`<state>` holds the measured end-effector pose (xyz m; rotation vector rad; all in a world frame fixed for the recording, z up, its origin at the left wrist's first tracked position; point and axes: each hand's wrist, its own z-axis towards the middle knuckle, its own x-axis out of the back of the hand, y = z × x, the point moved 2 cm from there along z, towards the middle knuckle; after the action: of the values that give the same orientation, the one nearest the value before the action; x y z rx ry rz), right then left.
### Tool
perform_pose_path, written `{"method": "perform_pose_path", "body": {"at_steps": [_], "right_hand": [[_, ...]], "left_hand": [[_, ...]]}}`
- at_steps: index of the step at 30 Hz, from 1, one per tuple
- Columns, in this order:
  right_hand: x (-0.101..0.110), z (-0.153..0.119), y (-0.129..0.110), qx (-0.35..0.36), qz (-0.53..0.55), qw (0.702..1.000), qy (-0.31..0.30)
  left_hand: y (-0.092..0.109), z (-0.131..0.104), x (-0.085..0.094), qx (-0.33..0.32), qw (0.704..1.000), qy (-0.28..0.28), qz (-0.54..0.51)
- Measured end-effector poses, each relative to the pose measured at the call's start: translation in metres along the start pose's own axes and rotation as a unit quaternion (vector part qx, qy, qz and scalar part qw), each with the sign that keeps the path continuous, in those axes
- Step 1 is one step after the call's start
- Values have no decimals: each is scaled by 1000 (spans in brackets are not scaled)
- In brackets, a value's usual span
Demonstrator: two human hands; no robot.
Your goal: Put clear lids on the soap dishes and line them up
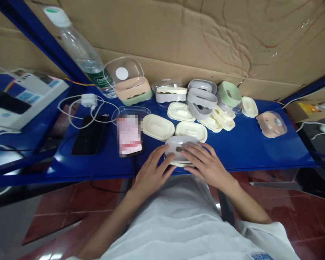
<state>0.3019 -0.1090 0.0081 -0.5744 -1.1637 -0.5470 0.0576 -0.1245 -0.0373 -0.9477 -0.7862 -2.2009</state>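
At the front edge of the blue table, a grey oval soap dish (176,143) with a slot in its middle sits over a cream oval piece (182,165), whose rim shows beneath. My left hand (157,168) grips its left side, thumb and fingers around the edge. From the right, my right hand (206,161) holds it, with fingers lying across the top near the slot. The undersides of both hands' grips are hidden. Just behind lie two cream oval trays, one (191,131) partly behind the grey dish and another (158,127) to its left.
Grey wavy-edged dishes (203,97), a green one (229,93) and several cream pieces cluster at the back. A peach box (271,124) stands right. Left are a lit phone (129,137), a dark phone (88,135), a white charger (89,100) and a water bottle (79,50).
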Motion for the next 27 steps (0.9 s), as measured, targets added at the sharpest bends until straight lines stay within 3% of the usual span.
{"method": "perform_pose_path", "body": {"at_steps": [10,14,17,20,24,27], "right_hand": [[-15,-37,-12,-49,47,995,71],[-22,-33,-10,-48,61,994,80],[-24,-28,-7,-41,76,994,63],[-28,-21,-5,-25,88,994,62],[-33,-17,-6,-24,83,994,62],[-35,-18,-6,-25,83,994,72]], "left_hand": [[1,5,-1,-3,997,-40,-59],[-3,6,17,-4,996,-79,-49],[-27,12,46,12,999,-34,22],[-67,25,69,35,990,20,137],[-109,50,69,13,981,-25,191],[-115,71,70,-17,975,-60,214]]}}
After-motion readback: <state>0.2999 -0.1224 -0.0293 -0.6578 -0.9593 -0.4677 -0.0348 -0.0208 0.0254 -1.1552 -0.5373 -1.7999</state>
